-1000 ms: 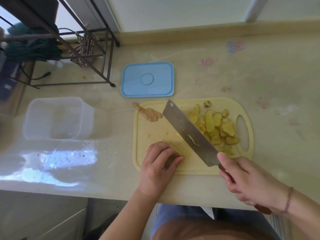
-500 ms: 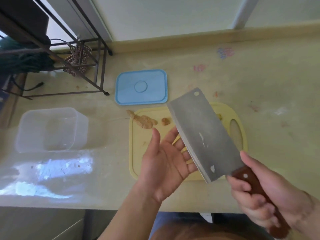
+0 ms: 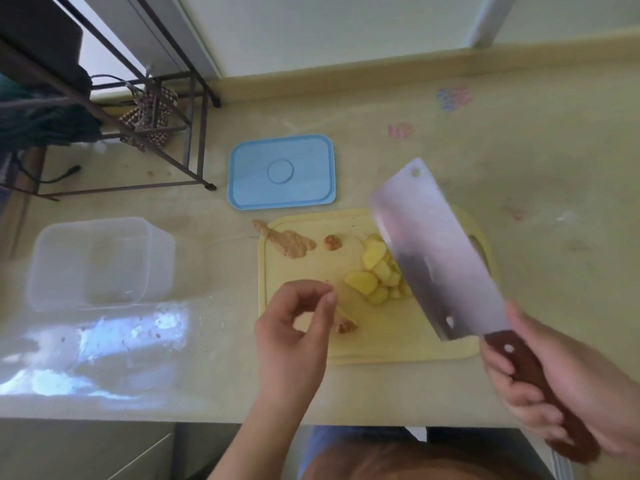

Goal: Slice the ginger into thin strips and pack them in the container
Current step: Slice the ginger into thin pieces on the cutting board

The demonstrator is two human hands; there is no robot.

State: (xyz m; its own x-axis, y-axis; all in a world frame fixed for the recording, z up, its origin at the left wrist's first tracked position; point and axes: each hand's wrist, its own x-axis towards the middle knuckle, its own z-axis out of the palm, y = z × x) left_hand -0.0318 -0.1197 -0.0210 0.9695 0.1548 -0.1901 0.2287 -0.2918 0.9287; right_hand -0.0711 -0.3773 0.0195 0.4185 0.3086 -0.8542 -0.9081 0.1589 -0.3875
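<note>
A pile of yellow ginger slices lies on the pale yellow cutting board, partly hidden behind the cleaver. My right hand grips the cleaver's wooden handle and holds the blade raised flat above the board's right half. Over the board's front left, my left hand hovers with fingers curled and fingertips meeting the thumb; I see nothing between them. A small ginger end piece lies just beside it. The clear plastic container stands empty at the left.
A brown ginger scrap and a small nub lie at the board's back left. The blue lid rests behind the board. A dark metal rack stands at the back left. The counter's front edge runs just below my hands.
My left hand went from an open palm beside the blade to curled fingers low over the board. The cleaver moved right and uncovered the ginger slices.
</note>
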